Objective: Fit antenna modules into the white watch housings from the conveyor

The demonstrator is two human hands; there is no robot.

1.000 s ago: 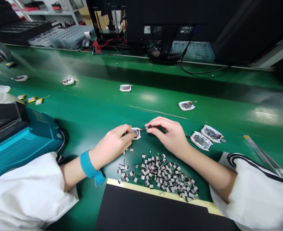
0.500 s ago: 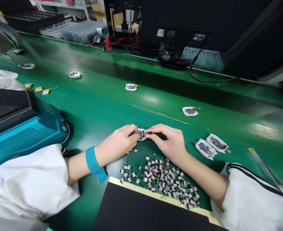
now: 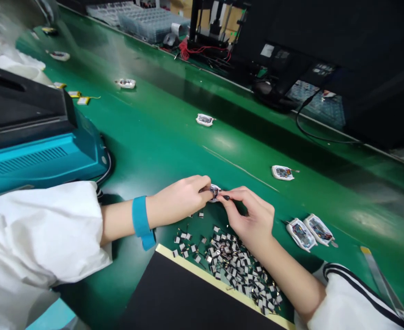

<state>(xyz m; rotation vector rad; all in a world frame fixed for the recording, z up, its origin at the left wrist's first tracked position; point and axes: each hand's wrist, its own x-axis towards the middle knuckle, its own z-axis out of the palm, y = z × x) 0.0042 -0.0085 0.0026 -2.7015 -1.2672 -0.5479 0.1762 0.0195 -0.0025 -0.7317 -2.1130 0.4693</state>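
Observation:
My left hand [image 3: 181, 199] is closed round a small white device shell with a circuit board [image 3: 215, 191], held just above the green belt [image 3: 160, 137]. My right hand [image 3: 251, 215] pinches a tiny dark part [image 3: 225, 197] against the shell's right edge. The fingertips of both hands meet at the shell. Below them lies a heap of several small grey-and-white components [image 3: 232, 263]. A blue strap [image 3: 141, 220] wraps my left wrist.
Two more shells [image 3: 310, 231] lie side by side to the right. Single shells [image 3: 283, 172] sit spaced along the belt, further ones [image 3: 205, 120] toward the far left. A teal machine [image 3: 43, 151] stands at left, a black mat [image 3: 188, 298] at the near edge, dark equipment behind.
My hands have drawn closer together, the right hand now touching the shell. The view has tilted and swung right, so the belt runs diagonally.

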